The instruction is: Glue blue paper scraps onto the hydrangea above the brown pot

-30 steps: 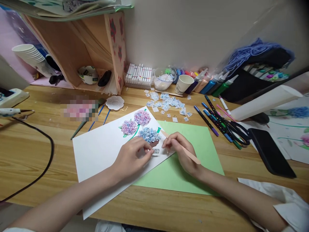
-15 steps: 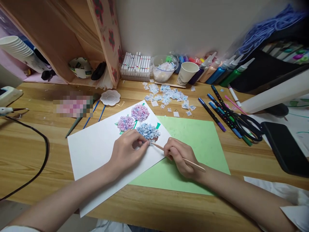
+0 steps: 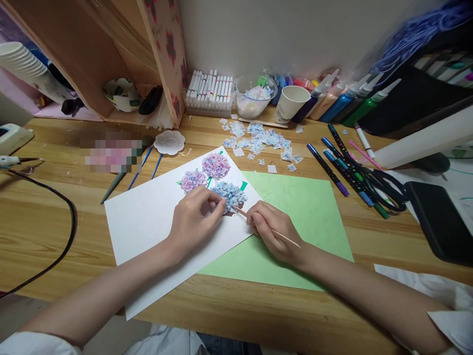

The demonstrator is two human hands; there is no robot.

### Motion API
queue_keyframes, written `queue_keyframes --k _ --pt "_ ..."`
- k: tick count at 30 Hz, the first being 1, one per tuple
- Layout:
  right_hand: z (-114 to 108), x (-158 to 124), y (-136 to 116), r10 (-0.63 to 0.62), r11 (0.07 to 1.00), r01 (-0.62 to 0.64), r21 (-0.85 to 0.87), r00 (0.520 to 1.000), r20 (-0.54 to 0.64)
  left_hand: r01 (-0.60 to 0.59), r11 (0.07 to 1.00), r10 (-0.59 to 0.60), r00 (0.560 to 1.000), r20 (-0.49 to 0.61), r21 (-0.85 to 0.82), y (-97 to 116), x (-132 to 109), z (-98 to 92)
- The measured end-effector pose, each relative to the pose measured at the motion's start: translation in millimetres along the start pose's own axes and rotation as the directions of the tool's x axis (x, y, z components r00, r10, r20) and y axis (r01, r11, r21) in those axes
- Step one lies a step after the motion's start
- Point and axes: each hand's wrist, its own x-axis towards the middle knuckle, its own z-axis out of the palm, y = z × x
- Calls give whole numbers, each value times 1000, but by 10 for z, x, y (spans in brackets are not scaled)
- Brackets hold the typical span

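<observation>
Left hand [image 3: 195,217] pinches at blue paper flower [image 3: 229,193]; right hand [image 3: 271,231] holds wooden stick [image 3: 284,237], tip at flower.

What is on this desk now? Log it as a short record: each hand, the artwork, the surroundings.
Left hand: fingers bunched at the blue paper flower; any piece held is hidden.
Right hand: grips a wooden stick, tip at that flower.
Artwork: white sheet bearing it and two pink paper flowers, overlapping a green sheet.
Surroundings: paper scraps, marker box, scissors.
</observation>
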Motion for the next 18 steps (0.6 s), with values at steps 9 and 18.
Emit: queue_keyframes --k 9,18 --pt "-19 84 -42 65 998 -64 -20 998 15 163 984 -168 983 -73 -73 -70 3 -23" --pt "-134 738 -128 366 914 -388 120 914 173 178 979 -185 980 -68 -97 -72 8 -23"
